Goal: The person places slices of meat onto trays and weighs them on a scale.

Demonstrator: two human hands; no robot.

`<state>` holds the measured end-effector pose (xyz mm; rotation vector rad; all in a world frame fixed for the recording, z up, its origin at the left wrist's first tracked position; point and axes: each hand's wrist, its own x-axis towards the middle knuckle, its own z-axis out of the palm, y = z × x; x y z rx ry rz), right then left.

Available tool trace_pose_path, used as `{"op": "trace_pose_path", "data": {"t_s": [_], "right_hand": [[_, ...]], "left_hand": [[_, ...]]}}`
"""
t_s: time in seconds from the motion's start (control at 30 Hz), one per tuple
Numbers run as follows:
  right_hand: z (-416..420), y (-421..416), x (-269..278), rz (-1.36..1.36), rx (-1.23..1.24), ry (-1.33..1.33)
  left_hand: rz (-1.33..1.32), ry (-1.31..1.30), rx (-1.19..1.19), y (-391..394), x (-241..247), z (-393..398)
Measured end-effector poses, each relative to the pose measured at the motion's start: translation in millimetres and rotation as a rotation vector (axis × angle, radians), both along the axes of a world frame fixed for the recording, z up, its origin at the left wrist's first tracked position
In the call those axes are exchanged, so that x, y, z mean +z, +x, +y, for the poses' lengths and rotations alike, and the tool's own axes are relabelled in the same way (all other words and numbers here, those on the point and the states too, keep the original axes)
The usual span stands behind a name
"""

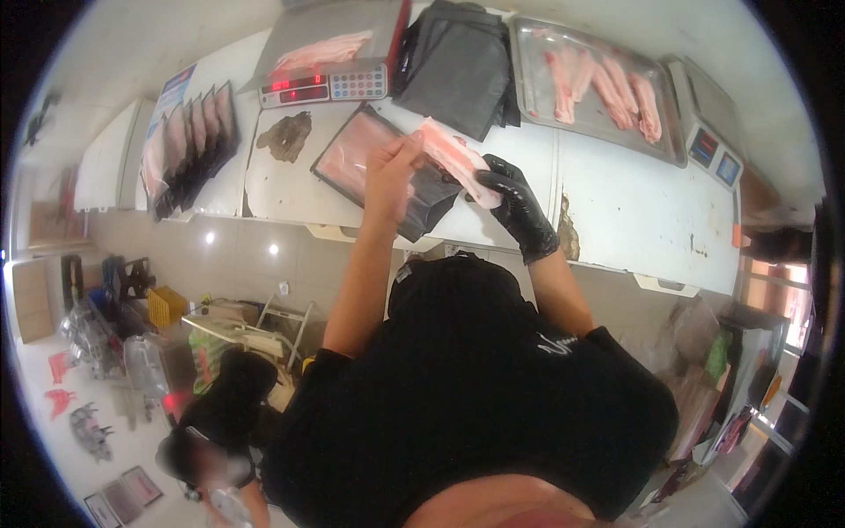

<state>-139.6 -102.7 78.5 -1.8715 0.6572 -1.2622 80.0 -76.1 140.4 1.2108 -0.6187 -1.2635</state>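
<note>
My bare left hand pinches the upper end of a strip of raw pork belly. At the strip's lower end, my right hand, in a black glove, grips the meat. Both hands hold it above the white worktop. Beneath my left hand and forearm lies a black-backed clear plastic pouch with pale pink meat inside. Part of that pouch is hidden by my hand and arm. Just beyond the strip, a stack of flat black pouches rests on the worktop.
A digital scale bears more pork strips. A metal tray holds several pork strips, beside a second scale. Filled pouches stand in a row at left. Another person is behind me at lower left.
</note>
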Motion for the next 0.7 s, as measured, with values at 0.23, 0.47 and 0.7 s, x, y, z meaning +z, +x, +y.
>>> {"op": "trace_pose_path", "data": {"t_s": [0.23,0.47,0.7], "right_hand": [[13.3,2.7,32.2,0.166,-0.007,0.191],[5.9,23.7,47.3,-0.160,0.357,0.469],[9.1,9.0,32.4,-0.902,0.622,1.283]], "left_hand": [[0.032,-0.139,-0.084,-3.9,13.0,11.6],[-0.041,-0.098,-0.070,-8.8,16.2,15.0],[-0.280,-0.255,-0.104,-1.8,5.8,20.1]]}}
